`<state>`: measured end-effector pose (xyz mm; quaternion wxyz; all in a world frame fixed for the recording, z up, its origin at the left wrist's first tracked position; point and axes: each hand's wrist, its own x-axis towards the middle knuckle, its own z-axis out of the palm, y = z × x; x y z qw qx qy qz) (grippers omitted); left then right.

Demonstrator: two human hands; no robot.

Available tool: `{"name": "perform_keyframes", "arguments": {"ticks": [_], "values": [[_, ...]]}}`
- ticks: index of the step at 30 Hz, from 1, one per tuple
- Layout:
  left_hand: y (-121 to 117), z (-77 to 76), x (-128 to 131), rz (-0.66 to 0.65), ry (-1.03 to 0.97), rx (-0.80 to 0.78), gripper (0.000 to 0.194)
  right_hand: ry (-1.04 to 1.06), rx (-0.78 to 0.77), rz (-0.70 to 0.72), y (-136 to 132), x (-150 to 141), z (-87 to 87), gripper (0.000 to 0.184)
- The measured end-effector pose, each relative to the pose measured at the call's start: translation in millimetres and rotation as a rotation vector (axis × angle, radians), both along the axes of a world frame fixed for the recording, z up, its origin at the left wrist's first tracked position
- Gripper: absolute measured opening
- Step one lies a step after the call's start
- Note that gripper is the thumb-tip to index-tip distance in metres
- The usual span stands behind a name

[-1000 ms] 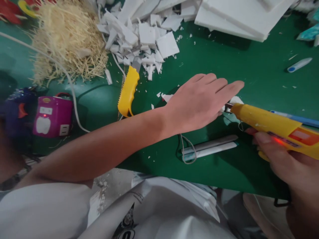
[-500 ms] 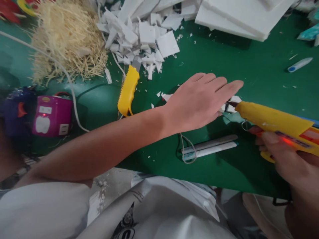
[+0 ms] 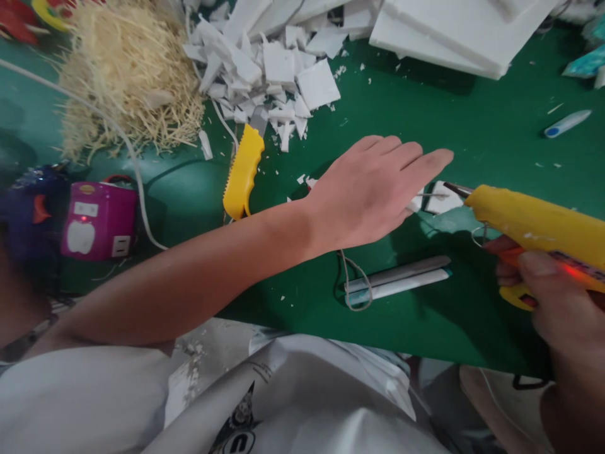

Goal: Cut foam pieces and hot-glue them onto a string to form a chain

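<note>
My right hand point(image 3: 558, 296) is wrapped round the grip of a yellow hot glue gun point(image 3: 539, 221), with a red light glowing on its side. Its dark metal nozzle points left over a small white foam piece point(image 3: 443, 199) on the green table. My left hand point(image 3: 373, 183) is palm down with its index finger reaching forward. At its thumb side shows the edge of another small white foam piece point(image 3: 416, 202), which it appears to pinch; the fingertips are mostly hidden. A thin strand or stick point(image 3: 432, 195) runs between the two pieces.
A yellow-handled knife point(image 3: 243, 173) lies left of my hand. White foam scraps point(image 3: 278, 69), foam sheets point(image 3: 454, 38) and a straw heap point(image 3: 132, 69) cover the back. A magenta box point(image 3: 101, 221) with a cable stands left. Two pens point(image 3: 401, 280) and a white-blue pen point(image 3: 567, 123) lie nearby.
The glue gun has drawn back to the right, leaving a gap between its nozzle and my left hand. My left hand has shifted slightly left, exposing more of the foam pieces.
</note>
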<state>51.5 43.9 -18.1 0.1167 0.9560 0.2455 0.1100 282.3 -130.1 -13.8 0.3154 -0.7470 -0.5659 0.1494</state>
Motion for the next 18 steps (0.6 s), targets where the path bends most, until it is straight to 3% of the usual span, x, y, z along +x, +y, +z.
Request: {"name": "perform_keyframes", "arguments": {"ticks": [4,8,13,15,18], "values": [[1.1,0.1,-1.7,0.004,-0.005,-0.007,0.057,-0.016,-0.006,0.014,-7.7,6.0,-0.4,0.048],[0.8,0.5,1.4,0.002,-0.028,-0.068,0.057,0.070,-0.007,-0.055,1.7,3.8,-2.0,0.043],[-1.4,-1.0,9.1,0.026,-0.065,-0.191,0.067,0.280,-0.037,-0.198,16.6,-31.3,16.0,0.037],[-0.1,-0.9,7.9,0.051,-0.081,-0.242,0.072,0.224,-0.006,-0.274,17.4,-45.2,24.9,0.032],[4.4,0.7,0.6,0.093,-0.140,-0.319,0.077,0.149,-0.015,-0.268,16.5,-43.9,25.0,0.030]]}}
